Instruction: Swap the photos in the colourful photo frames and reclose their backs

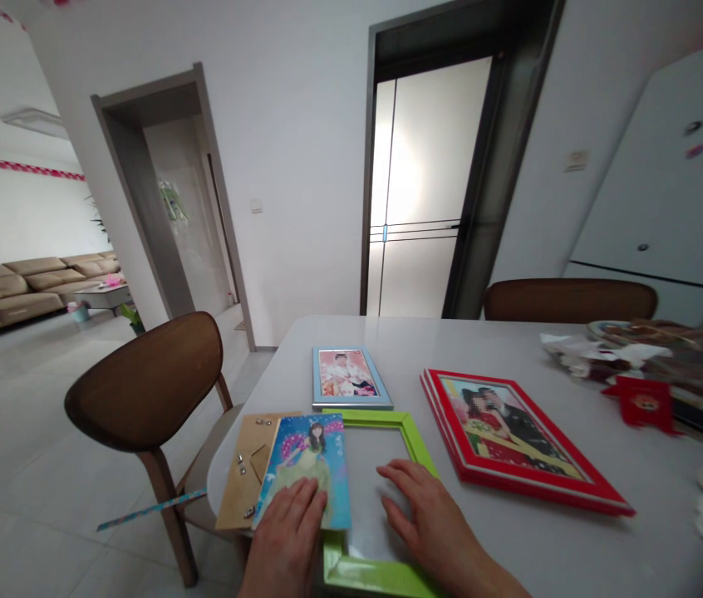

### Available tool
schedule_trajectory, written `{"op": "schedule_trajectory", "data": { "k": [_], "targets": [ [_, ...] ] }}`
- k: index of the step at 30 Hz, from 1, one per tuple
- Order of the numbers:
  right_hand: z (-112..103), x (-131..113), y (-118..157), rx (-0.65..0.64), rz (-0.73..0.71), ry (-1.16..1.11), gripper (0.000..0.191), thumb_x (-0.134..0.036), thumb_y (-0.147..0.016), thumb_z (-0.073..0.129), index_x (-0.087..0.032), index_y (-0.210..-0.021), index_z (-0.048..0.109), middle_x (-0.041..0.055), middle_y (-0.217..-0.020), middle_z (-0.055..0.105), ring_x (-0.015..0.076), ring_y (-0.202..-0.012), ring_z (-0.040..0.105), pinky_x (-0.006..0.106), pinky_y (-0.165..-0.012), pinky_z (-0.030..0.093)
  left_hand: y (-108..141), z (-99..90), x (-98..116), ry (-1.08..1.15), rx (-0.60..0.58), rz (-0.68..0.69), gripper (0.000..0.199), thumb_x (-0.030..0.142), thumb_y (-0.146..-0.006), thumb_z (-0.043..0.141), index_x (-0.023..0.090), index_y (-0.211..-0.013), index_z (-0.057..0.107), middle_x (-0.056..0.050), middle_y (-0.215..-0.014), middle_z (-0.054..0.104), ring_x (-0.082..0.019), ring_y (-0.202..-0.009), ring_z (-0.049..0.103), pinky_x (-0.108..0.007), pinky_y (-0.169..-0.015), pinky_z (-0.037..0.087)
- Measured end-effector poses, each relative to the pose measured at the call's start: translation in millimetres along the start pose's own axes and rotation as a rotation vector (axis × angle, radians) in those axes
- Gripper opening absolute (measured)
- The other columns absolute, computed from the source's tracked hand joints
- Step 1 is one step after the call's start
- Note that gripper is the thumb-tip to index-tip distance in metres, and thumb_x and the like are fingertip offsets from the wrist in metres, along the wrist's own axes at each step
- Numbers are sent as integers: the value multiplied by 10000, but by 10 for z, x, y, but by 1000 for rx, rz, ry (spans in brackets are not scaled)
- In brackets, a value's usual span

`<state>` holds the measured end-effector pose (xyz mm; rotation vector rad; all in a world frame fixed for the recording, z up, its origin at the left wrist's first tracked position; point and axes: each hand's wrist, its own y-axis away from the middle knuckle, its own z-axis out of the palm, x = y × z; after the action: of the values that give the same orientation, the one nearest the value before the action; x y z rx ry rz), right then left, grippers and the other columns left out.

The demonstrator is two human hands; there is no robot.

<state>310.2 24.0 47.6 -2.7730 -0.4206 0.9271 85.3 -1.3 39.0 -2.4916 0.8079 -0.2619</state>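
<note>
My left hand (289, 527) lies flat with its fingers together on a blue picture (332, 444) of a long-haired girl in a pale gown. Under that picture is a brown backing board (240, 490) with metal clips, at the table's left edge. The picture's right side overlaps a bright green photo frame (410, 428). Over the frame's right side is my right hand (423, 515), fingers spread and holding nothing; whether it touches the frame I cannot tell. Within the green border a pale, shiny panel shows.
Behind the green frame lies a light blue framed photo (351, 378). Red framed photos (513, 436), apparently stacked, are to the right. Farther right are a red packet (644, 403) and crumpled tissue (588, 353). Chairs (152, 382) stand left and behind the white table (444, 340).
</note>
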Motion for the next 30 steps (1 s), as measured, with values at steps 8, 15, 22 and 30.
{"op": "schedule_trajectory", "data": {
  "k": [8, 15, 22, 30],
  "targets": [
    [-9, -376, -92, -25, 120, -618, 322, -292, -722, 465, -175, -1005, 566, 81, -969, 602, 185, -843, 557, 324, -741, 440, -448, -495, -35, 539, 551, -703, 266, 304, -804, 414, 168, -967, 575, -59, -946, 646, -194, -907, 579, -312, -805, 450],
    [75, -424, -165, 112, 486, -1426, 362, -395, -741, 445, -172, -1022, 492, 76, -953, 622, 188, -830, 588, 298, -649, 478, -562, -215, 520, 1575, 538, -944, 397, 359, -757, 483, 150, -1095, 472, -78, -959, 639, -189, -878, 596, -294, -752, 474],
    [-359, -49, -222, -3, 608, -1258, 368, -200, -696, 475, -150, -1060, 450, 65, -838, 662, 190, -710, 623, 296, -588, 486, -368, 105, 389, 1401, 323, -906, 396, 268, -671, 560, 142, -1038, 482, -136, -1101, 558, -222, -1027, 520, -343, -876, 407],
    [-271, 41, -318, -83, 554, -1057, 388, -141, -662, 445, -121, -1049, 468, 47, -765, 669, 164, -606, 618, 255, -510, 464, -204, 234, 444, 742, -24, -347, 463, 105, -658, 517, 174, -1114, 476, -120, -1231, 462, -232, -1139, 410, -419, -942, 348]
  ]
}}
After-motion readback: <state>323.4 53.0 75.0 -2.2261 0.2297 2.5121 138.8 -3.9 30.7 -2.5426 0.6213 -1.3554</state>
